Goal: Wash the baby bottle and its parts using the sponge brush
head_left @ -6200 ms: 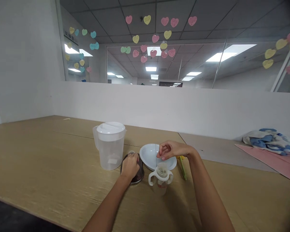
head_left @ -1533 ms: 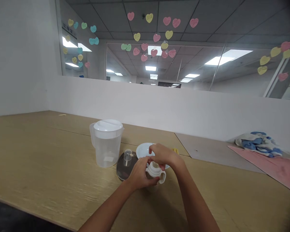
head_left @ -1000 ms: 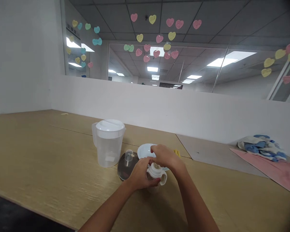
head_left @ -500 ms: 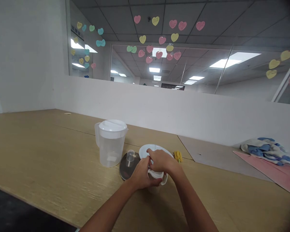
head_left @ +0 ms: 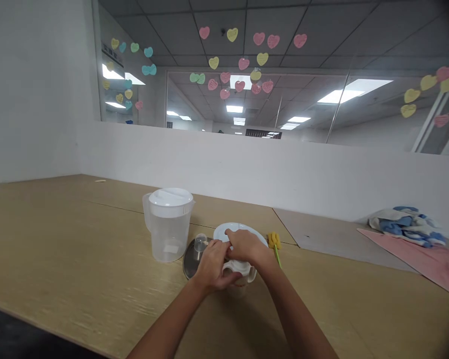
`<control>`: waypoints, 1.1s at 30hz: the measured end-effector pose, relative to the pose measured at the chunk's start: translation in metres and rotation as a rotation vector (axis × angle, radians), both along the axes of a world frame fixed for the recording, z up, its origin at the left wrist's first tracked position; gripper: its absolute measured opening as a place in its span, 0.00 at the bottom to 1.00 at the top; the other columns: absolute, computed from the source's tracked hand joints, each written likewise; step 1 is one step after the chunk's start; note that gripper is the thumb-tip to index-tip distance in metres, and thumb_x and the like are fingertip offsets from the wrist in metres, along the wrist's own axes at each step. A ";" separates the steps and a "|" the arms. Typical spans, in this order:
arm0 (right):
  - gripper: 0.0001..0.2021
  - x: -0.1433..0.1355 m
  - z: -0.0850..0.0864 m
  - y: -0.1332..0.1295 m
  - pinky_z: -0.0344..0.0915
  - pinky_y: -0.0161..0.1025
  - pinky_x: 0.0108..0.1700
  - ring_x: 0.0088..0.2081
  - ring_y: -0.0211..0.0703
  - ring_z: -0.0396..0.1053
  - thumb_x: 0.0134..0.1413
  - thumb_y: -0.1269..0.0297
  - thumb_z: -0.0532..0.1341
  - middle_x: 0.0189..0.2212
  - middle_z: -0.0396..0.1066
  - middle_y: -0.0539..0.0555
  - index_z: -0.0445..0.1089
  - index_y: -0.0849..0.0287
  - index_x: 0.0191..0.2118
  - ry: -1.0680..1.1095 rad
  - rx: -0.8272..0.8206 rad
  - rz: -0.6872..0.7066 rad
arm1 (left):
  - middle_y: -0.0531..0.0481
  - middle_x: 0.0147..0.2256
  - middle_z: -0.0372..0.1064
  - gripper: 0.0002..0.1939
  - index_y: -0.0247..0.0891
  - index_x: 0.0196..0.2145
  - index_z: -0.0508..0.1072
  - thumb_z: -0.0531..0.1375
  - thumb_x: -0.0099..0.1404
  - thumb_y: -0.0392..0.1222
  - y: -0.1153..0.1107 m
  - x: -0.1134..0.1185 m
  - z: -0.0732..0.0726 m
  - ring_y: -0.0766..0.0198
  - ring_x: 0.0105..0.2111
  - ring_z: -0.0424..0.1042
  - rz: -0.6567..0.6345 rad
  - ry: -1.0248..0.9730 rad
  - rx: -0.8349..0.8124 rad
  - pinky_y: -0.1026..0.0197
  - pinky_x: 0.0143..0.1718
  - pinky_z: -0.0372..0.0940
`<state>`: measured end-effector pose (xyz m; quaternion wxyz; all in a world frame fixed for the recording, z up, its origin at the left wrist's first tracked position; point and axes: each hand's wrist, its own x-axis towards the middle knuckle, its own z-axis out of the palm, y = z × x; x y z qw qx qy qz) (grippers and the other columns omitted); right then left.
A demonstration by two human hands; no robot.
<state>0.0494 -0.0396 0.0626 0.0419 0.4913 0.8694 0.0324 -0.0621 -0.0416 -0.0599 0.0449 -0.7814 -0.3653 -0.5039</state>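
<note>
My left hand curls around the near left side of a white cup with a handle, its thumb along the front of the rim. My right hand arches over the far part of the cup, fingers closed and meeting the left fingertips. Whatever those right fingers hold is hidden. Just left of the hands lies a dark round tray with a small clear cup on it. Behind them is a pale plate, partly covered by my right hand.
A lidded translucent pitcher stands at the left. Right of the plate lies a yellow sponge-like head on a green handle. A blue and white cloth and a pink sheet lie at the far right, by the wall.
The camera view has shifted slightly. My left fingers have lifted and the left hand has opened a little from the cup's rim, showing more of it. The right hand stays over the cup.
</note>
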 end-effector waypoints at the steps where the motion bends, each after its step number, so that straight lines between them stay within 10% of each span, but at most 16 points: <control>1: 0.18 0.000 0.001 0.000 0.59 0.37 0.28 0.38 0.52 0.71 0.45 0.64 0.60 0.38 0.72 0.60 0.65 0.62 0.44 0.014 -0.012 -0.010 | 0.45 0.33 0.67 0.23 0.35 0.42 0.65 0.51 0.59 0.57 0.001 -0.004 0.000 0.56 0.34 0.66 0.006 -0.056 0.030 0.53 0.38 0.61; 12: 0.18 0.000 0.006 0.000 0.61 0.34 0.25 0.33 0.48 0.73 0.46 0.59 0.62 0.41 0.71 0.61 0.67 0.60 0.44 0.006 -0.057 -0.024 | 0.42 0.46 0.63 0.13 0.36 0.42 0.68 0.52 0.60 0.31 0.031 -0.033 -0.015 0.54 0.45 0.62 0.707 0.237 -0.275 0.54 0.45 0.58; 24: 0.19 0.002 0.009 -0.004 0.60 0.35 0.25 0.28 0.44 0.72 0.47 0.56 0.61 0.41 0.71 0.60 0.67 0.61 0.44 0.062 -0.117 -0.049 | 0.44 0.36 0.62 0.09 0.34 0.35 0.65 0.53 0.55 0.28 0.028 -0.032 -0.008 0.56 0.36 0.64 0.779 0.258 -0.368 0.57 0.36 0.59; 33: 0.20 -0.001 0.004 -0.001 0.60 0.38 0.33 0.41 0.52 0.70 0.50 0.53 0.58 0.39 0.72 0.61 0.65 0.61 0.46 0.054 0.033 -0.012 | 0.45 0.37 0.58 0.08 0.36 0.37 0.61 0.55 0.62 0.42 0.018 -0.020 0.004 0.56 0.39 0.62 0.590 -0.162 0.214 0.53 0.39 0.62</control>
